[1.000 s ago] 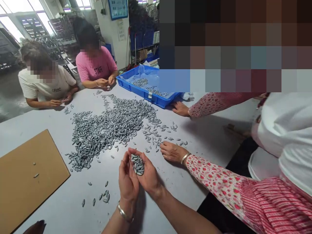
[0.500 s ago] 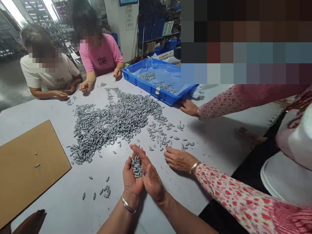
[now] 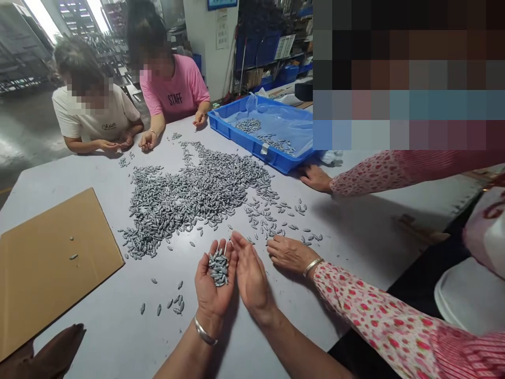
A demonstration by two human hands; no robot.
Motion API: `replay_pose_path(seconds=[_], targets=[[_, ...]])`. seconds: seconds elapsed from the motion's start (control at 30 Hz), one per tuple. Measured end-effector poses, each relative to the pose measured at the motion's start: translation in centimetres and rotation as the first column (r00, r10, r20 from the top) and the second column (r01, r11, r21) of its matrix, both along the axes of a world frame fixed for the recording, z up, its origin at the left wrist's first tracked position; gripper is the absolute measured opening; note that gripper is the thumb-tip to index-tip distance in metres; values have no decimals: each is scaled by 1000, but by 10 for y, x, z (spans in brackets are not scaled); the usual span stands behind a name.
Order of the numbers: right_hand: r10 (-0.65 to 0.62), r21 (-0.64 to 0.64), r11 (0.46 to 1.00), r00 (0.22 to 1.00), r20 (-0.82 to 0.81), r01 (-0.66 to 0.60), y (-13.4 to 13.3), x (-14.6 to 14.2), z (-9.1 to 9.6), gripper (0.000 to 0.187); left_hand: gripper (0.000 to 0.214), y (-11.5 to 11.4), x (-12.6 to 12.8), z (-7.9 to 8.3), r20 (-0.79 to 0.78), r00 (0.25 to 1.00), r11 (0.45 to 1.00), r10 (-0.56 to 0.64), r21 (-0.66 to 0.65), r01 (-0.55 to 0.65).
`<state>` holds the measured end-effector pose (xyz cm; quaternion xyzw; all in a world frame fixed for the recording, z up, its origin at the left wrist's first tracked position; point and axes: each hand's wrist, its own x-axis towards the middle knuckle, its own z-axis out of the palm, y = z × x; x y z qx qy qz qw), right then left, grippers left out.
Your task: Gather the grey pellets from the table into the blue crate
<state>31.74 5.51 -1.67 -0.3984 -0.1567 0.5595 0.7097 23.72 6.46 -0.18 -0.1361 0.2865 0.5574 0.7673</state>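
Observation:
My left hand (image 3: 211, 300) is cupped palm up, with a small heap of grey spindle-shaped pieces (image 3: 218, 267) in the palm and on the fingers. Beside it, my right hand (image 3: 253, 281) is open and tilted on edge, its fingers stretched out and slightly apart from the left hand. No piece shows in the right hand. Beyond both hands spreads a wide pile of the same grey pieces (image 3: 197, 187) on the white table (image 3: 118, 326). Several loose pieces (image 3: 177, 304) lie left of my wrist.
A cardboard sheet (image 3: 47, 273) with two small bits on it lies at the left. At the back stands a lined blue tray (image 3: 252, 142) holding more pieces. A co-worker's hand (image 3: 294, 255) rests close to my right hand. Two people (image 3: 173, 84) sit across the table.
My hands were pressed together around the pieces. Now the right hand has come away to the right, and the left palm has opened wider with the pieces. The view has shifted slightly left.

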Motion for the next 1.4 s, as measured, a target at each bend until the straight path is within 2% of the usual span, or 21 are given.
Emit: replay_pose_path(seconds=[0.1, 0.2, 0.4, 0.5, 0.63, 0.77, 1.03, 1.2, 1.4], targets=[[78, -126, 986, 968, -240, -111, 1, -12, 3, 45, 35, 2, -1, 13, -60, 997, 997, 54, 55, -51], [108, -148, 975, 930, -351, -169, 3, -17, 7, 42, 40, 3, 0, 19, -135, 986, 991, 99, 98, -86], [99, -210, 955, 895, -434, -207, 6, -16, 9, 32, 47, -2, 0, 14, -258, 955, 969, 149, 232, -88], [120, -200, 951, 877, -466, -236, 5, -18, 9, 33, 46, -6, -3, 14, -294, 940, 958, 175, 270, -94], [129, -183, 951, 857, -499, -250, 4, -20, 12, 29, 49, -8, -5, 18, -290, 939, 962, 187, 249, -115], [92, -228, 941, 837, -539, -251, 5, -19, 12, 21, 46, -7, -8, 19, -279, 946, 970, 166, 219, -106], [60, -221, 941, 768, -638, -258, 8, -21, 1, 17, 44, -6, -15, 17, -330, 937, 980, 118, 192, -56], [76, -224, 930, 748, -660, -292, 8, -21, 6, 21, 45, -10, -13, 17, -484, 859, 955, 168, 295, -21], [97, -233, 906, 709, -699, -354, 7, -25, 2, 21, 51, -19, -11, 19, -680, 697, 913, 229, 398, 88]])
